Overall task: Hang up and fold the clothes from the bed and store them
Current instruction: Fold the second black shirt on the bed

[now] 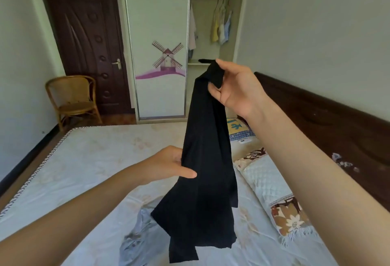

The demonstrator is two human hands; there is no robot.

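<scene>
A black garment (202, 181) hangs above the bed (84, 171), stretched lengthwise. My right hand (236, 86) pinches its top end, raised at chest height. My left hand (171, 164) grips its left edge about halfway down, thumb in front of the cloth. The lower part of the garment dangles over a crumpled pale blue-grey garment (137, 240) lying on the sheet. Beyond the bed, the open wardrobe (211, 33) holds several light clothes on hangers (221, 27) under a rail.
A quilted pillow (272, 183) with a floral border lies at the right of the bed, by the dark headboard (316, 122). A smaller yellow-blue pillow (238, 128) lies further off. A wicker chair (71, 99) stands by the dark door (84, 40).
</scene>
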